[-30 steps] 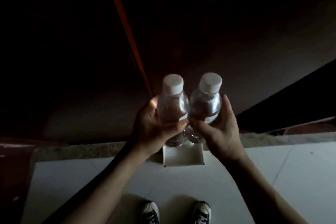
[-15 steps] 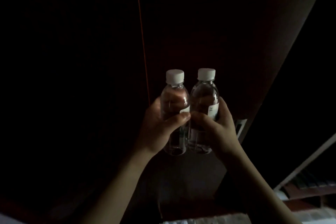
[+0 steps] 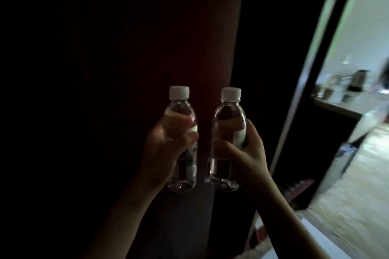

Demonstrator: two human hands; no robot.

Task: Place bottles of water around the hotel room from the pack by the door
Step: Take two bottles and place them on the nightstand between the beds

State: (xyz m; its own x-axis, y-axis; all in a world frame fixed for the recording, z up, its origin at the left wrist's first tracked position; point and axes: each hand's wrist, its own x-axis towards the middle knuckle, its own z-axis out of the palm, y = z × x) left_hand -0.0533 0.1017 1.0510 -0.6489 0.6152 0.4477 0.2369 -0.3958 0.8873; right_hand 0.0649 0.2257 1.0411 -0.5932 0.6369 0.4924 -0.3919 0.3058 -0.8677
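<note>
I hold two clear water bottles with white caps upright in front of me, in dim light. My left hand (image 3: 166,149) grips the left bottle (image 3: 181,111) around its middle. My right hand (image 3: 242,153) grips the right bottle (image 3: 230,113) the same way. A small gap separates the two bottles. The pack by the door is out of sight.
A dark reddish-brown door or panel (image 3: 147,38) fills the left and centre. On the right a bright doorway opens onto a counter (image 3: 345,107) with a kettle (image 3: 357,83) and cups, and a light floor (image 3: 362,185). The view is blurred.
My view has swung up and to the right, from the floor and my shoes to the doorway. The bottles, which touched before, have moved slightly apart.
</note>
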